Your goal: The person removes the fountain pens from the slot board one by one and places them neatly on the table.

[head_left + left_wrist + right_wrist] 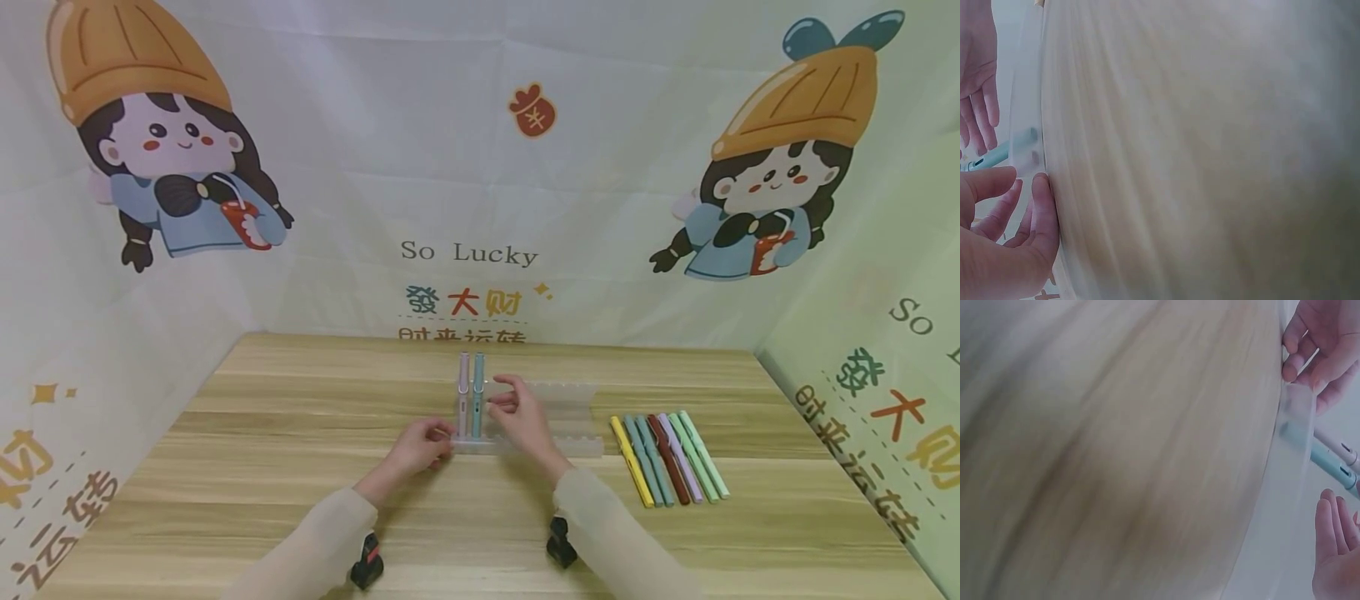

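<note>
A clear, notched pen rack lies on the table. Two pens lie across its left part, a pale pink pen at the end and a teal pen beside it. At the rack's front left corner, my left hand holds the end between thumb and fingers; the left wrist view shows this left hand close up. Just right of the teal pen is my right hand, its fingers loosely bent and nothing held. In the right wrist view, the right hand's fingers extend near the teal pen.
To the right of the rack several pens lie side by side: a yellow pen, teal ones, a dark red pen, a lilac pen and light green ones. Printed cloth hangs behind and beside the wooden table.
</note>
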`<action>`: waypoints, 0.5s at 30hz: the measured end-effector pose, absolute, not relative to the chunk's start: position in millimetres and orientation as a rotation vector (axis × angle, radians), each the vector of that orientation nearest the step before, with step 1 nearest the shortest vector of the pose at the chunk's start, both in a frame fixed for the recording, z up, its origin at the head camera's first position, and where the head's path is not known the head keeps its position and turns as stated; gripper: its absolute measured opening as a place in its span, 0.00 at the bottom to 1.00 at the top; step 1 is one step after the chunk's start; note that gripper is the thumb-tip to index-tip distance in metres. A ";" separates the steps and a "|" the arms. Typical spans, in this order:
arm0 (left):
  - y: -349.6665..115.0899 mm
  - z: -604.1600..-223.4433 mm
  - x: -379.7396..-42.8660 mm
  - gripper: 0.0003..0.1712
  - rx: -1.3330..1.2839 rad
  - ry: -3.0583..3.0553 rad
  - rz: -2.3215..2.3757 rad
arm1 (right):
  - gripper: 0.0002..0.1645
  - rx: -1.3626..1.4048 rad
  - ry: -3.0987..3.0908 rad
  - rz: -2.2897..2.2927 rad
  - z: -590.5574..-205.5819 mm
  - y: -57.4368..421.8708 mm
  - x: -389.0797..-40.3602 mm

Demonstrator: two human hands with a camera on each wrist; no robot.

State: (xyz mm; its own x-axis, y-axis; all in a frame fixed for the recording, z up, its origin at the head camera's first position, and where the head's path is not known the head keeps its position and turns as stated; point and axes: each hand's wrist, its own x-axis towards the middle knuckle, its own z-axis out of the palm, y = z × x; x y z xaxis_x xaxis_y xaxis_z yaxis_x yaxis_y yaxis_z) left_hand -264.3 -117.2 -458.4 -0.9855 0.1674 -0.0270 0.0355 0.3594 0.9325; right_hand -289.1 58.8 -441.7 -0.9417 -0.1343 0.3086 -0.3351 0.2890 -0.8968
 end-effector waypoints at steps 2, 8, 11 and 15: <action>-117.4 -458.2 -263.8 0.08 0.194 2.485 1.714 | 0.26 0.456 -2.388 1.737 -441.4 56.1 -289.7; -117.2 -459.1 -264.1 0.09 0.189 2.476 1.728 | 0.27 0.444 -2.412 1.766 -440.8 48.6 -291.0; -117.1 -459.0 -263.9 0.09 0.182 2.488 1.719 | 0.28 0.445 -2.413 1.759 -440.4 46.1 -291.3; -117.2 -458.0 -263.4 0.09 0.179 2.488 1.723 | 0.30 0.459 -2.428 1.736 -439.7 43.7 -291.4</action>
